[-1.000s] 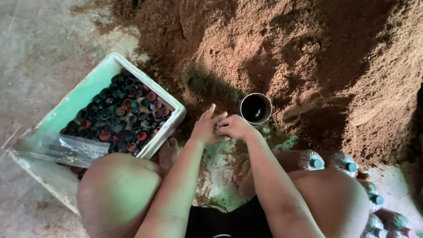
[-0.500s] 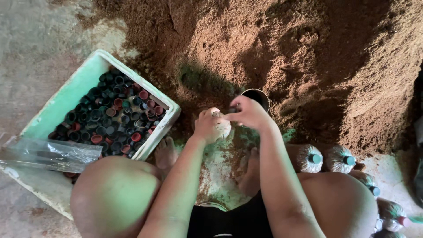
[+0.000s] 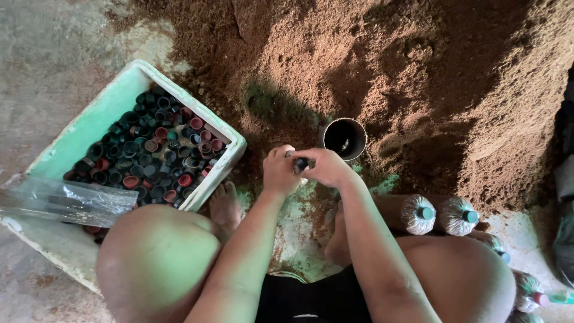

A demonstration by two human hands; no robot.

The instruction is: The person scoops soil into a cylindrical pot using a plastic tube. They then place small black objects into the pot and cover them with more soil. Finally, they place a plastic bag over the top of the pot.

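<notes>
Pinching a small dark cap (image 3: 301, 162) at frame centre, the left hand (image 3: 280, 171) and right hand (image 3: 326, 167) meet, closed on it together. Capped filled bags (image 3: 417, 213) lie lower right; many caps remain in the green box (image 3: 122, 96).

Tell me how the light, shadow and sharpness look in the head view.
Head view: soft, dim light, no hard glare; deep shadow over the right of the sawdust heap and inside the black cup; faint sheen on the plastic bags across the crate; left hand and right hand fairly sharp, the small dark thing between them too small to identify; edges look slightly stretched.
</notes>
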